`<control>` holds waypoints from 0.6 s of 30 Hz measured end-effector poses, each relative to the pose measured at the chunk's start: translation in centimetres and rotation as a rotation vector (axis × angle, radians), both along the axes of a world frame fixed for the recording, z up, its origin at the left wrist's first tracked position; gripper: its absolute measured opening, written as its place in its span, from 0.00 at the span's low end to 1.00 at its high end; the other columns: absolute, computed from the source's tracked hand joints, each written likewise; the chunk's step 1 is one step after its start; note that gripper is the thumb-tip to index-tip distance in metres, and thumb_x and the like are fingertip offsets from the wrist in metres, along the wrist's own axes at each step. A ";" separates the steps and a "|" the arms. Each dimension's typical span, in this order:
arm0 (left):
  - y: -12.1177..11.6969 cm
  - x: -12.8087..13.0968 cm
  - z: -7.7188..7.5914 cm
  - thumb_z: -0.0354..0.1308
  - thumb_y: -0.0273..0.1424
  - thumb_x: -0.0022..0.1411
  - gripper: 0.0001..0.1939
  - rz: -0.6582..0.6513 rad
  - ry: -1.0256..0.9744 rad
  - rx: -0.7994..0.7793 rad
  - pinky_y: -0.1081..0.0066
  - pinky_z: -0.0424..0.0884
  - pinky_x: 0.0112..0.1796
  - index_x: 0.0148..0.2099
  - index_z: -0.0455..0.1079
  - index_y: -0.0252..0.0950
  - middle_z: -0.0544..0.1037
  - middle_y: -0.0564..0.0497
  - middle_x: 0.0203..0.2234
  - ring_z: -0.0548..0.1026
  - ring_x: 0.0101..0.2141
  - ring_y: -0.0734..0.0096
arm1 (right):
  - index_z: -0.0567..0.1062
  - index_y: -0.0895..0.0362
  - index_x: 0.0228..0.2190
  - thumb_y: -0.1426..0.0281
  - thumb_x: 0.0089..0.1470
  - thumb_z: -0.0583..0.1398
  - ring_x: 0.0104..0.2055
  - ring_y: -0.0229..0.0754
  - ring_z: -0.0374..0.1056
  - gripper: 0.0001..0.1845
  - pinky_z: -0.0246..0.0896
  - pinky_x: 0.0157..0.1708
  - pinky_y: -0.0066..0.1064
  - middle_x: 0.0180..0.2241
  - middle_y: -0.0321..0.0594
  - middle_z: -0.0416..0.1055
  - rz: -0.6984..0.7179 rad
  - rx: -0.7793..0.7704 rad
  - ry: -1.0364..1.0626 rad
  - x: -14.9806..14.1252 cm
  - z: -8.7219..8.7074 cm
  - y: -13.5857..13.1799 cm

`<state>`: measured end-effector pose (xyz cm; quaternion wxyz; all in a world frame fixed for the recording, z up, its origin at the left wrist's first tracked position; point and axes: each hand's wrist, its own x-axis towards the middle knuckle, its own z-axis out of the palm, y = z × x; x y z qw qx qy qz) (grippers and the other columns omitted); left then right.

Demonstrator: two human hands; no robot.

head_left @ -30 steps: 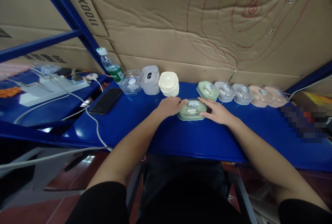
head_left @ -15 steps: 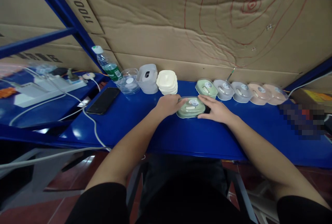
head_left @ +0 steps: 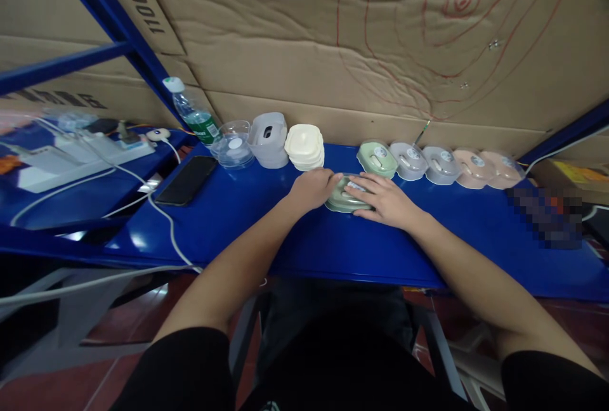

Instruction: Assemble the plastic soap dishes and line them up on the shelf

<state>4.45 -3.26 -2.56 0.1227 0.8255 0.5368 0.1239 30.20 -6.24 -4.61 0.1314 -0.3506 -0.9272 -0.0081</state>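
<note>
A pale green box with a clear lid [head_left: 339,202] rests on the blue tabletop in front of me, its lid partly covered by fingers. My left hand [head_left: 313,188] is closed around its left edge, thumb at the rim. Across the lid's right part and sticker lies my right hand [head_left: 387,200], fingers stretched and slightly apart. Just behind stands another green box [head_left: 377,158], first in a row with grey boxes [head_left: 442,167] and pinkish boxes [head_left: 504,170]. Cream lids or trays [head_left: 305,147] are stacked behind my left hand.
Along the back left stand stacked translucent covers [head_left: 269,141], clear round containers [head_left: 235,146] and a water bottle [head_left: 194,113]. A black phone [head_left: 186,180] lies near a white cable [head_left: 166,221]. Cardboard [head_left: 285,37] walls the rear. A power strip [head_left: 80,160] sits at far left.
My right hand has slid left from the box's right side onto its lid, now covering part of the sticker. My left hand stays at the left edge. The view has shifted slightly.
</note>
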 end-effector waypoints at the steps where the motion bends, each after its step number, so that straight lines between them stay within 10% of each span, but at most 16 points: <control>1: 0.1 0.0 -0.1 0.40 0.42 0.82 0.27 -0.010 -0.007 -0.001 0.61 0.73 0.51 0.48 0.78 0.33 0.83 0.38 0.47 0.81 0.49 0.55 | 0.66 0.43 0.72 0.50 0.70 0.61 0.77 0.62 0.54 0.35 0.55 0.74 0.62 0.75 0.39 0.60 0.000 0.001 -0.002 -0.1 0.0 0.0; 18: 0.9 -0.2 -0.5 0.40 0.41 0.81 0.25 -0.018 -0.130 -0.102 0.61 0.73 0.50 0.50 0.77 0.34 0.84 0.40 0.45 0.82 0.47 0.55 | 0.66 0.43 0.71 0.48 0.72 0.57 0.76 0.62 0.54 0.32 0.53 0.71 0.60 0.75 0.37 0.61 -0.034 0.038 -0.045 -1.4 0.6 -0.7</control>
